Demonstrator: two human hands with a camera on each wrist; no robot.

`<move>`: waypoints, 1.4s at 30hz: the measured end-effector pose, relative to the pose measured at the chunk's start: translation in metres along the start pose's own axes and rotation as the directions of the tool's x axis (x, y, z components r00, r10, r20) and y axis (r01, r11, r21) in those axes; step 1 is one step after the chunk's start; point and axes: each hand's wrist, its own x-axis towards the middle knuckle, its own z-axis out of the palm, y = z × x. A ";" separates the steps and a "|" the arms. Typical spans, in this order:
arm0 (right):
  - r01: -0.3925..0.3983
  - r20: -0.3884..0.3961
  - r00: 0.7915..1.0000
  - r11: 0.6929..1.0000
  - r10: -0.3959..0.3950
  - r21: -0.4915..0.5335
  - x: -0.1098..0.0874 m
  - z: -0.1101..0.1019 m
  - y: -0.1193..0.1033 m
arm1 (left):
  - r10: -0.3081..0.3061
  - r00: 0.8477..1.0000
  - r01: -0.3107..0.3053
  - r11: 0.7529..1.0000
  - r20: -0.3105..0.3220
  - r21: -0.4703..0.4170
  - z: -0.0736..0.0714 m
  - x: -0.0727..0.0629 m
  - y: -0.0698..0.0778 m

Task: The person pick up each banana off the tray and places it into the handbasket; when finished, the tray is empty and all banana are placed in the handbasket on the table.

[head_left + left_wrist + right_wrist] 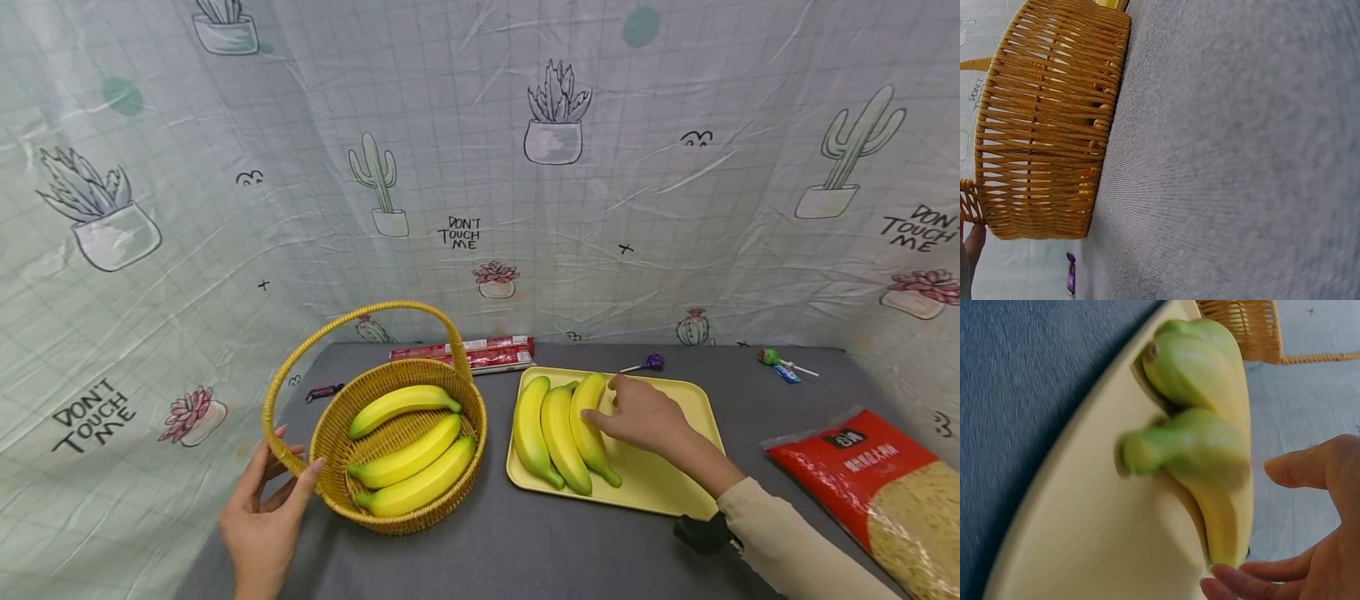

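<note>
A yellow wicker basket (450, 505) with a tall hoop handle holds three bananas (411, 454). My left hand (262, 508) grips it where the handle meets the rim, thumb at the near side and fingers behind the handle. In the left wrist view the basket's woven side (1041, 137) fills the left part, with the thumb at its lower corner. On a pale yellow tray (652, 485) lie three more bananas (531, 429) side by side. My right hand (648, 417) is over the rightmost banana (1216, 462), its thumb and fingers spread apart around the upper end.
Red packets (495, 358) lie behind the basket, and a dark-wrapped candy (324, 392) is to its left. Behind the tray is a purple lollipop (654, 362); a green-and-red lollipop (769, 357) lies farther right. A red bag of pasta (862, 475) occupies the right side. Printed cloth hangs behind.
</note>
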 end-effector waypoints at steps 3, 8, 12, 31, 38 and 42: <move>-0.020 0.015 1.000 1.000 0.020 0.006 0.001 0.007 -0.004 | -0.005 1.000 0.005 1.000 0.010 -0.020 -0.001 0.000 0.001; -0.057 0.013 0.998 0.998 0.057 -0.003 0.002 0.014 -0.009 | -0.015 1.000 0.016 0.998 0.021 -0.056 -0.001 0.003 0.001; -0.066 0.006 0.998 0.998 0.066 -0.012 0.005 0.018 -0.010 | -0.012 1.000 0.013 0.998 0.015 -0.063 -0.002 0.003 0.000; -0.085 -0.024 0.996 0.996 0.084 -0.037 0.001 0.028 -0.003 | -0.006 1.000 0.007 0.998 0.014 -0.059 -0.003 0.002 -0.002; -0.094 -0.025 0.995 0.994 0.093 -0.047 0.001 0.029 0.000 | -0.004 1.000 0.004 0.999 0.011 -0.050 -0.002 0.001 0.000; -0.093 -0.020 0.996 0.994 0.092 -0.065 0.002 0.028 0.000 | -0.007 1.000 0.008 0.998 0.017 -0.058 -0.002 0.001 0.000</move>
